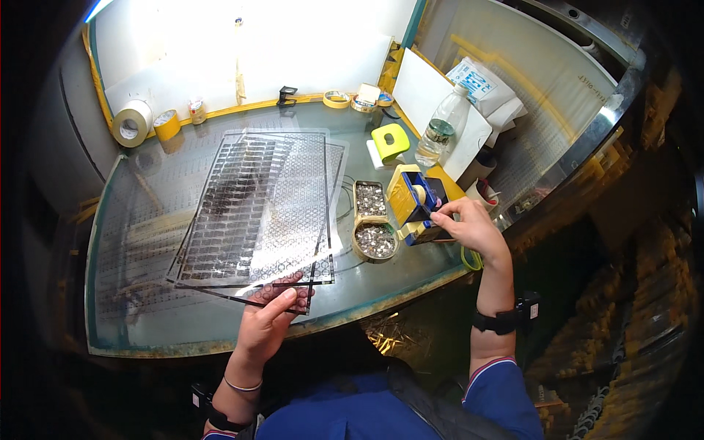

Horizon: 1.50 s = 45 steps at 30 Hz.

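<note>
Sheets of clear plastic film printed with dark grids and small rings (255,207) lie overlapped at nine to ten o'clock of my view, flat over the grey glassy tabletop (350,302). My left hand (268,326), at seven o'clock, has their near corner: the thumb presses from above and my fingers show through from below, closed on the film. My right hand (473,224) is at three o'clock, thumb and forefinger drawn close together at the blue-and-yellow boxy tape dispenser (402,193); I cannot tell whether a bit of tape sits between the tips. Just beside the dispenser, near the centre, stand a rectangular open tin (370,219) and a round open tin (375,258), both holding small dark and pale bits. A lime-yellow plastic desk tool (390,139) is at one o'clock, a clear plastic bottle (440,126) between one and two, and a wide whitish tape roll (132,123) at ten.
</note>
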Available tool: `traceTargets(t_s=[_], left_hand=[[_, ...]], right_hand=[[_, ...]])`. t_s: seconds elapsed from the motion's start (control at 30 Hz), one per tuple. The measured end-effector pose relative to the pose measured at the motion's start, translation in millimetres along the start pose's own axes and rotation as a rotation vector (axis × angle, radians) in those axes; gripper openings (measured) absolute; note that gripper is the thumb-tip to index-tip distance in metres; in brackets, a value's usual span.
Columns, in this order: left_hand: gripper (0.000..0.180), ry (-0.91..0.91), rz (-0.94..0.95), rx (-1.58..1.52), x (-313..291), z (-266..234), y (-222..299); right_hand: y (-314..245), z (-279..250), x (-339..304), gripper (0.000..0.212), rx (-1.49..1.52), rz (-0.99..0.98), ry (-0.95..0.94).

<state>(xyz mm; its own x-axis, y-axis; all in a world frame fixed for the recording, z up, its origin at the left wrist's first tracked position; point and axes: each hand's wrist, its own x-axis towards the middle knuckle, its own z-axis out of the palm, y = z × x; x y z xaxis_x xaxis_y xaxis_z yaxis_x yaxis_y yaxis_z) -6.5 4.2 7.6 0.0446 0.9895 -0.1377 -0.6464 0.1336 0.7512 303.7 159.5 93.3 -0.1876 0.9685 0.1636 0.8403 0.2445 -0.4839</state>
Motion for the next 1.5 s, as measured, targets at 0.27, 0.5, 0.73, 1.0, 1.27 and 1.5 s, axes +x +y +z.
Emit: traceTargets(t_s=[0.27, 0.5, 0.73, 1.0, 1.27, 1.5], left_hand=[[0.03, 0.034, 0.013, 0.002, 0.2, -0.7, -1.8], [0.029, -0.004, 0.006, -0.007, 0.3, -0.7, -1.4], [0.03, 0.025, 0.019, -0.011, 1.3, -3.5, -1.9], [0.03, 0.035, 0.007, 0.0, 5.5, 3.6, 0.1], [0.025, 0.047, 0.043, -0.012, 4.6, -4.1, -5.5], [0.024, 0.042, 0.052, -0.02, 4.4, -0.6, -5.2]], right_hand=[[-18.2, 9.2, -8.7, 0.017, -0.034, -0.026, 0.211], [-3.2, 31.6, -34.7, 0.018, 0.525, 0.081, 0.371], [-48.7, 43.6, -62.7, 0.019, -0.002, -0.142, 0.224], [-100.5, 110.5, -93.6, 0.01, 0.806, -0.26, 0.041], [-122.7, 134.4, -110.3, 0.009, 0.735, -0.184, 0.043], [-120.2, 138.0, -109.7, 0.008, 0.692, -0.201, 0.034]])
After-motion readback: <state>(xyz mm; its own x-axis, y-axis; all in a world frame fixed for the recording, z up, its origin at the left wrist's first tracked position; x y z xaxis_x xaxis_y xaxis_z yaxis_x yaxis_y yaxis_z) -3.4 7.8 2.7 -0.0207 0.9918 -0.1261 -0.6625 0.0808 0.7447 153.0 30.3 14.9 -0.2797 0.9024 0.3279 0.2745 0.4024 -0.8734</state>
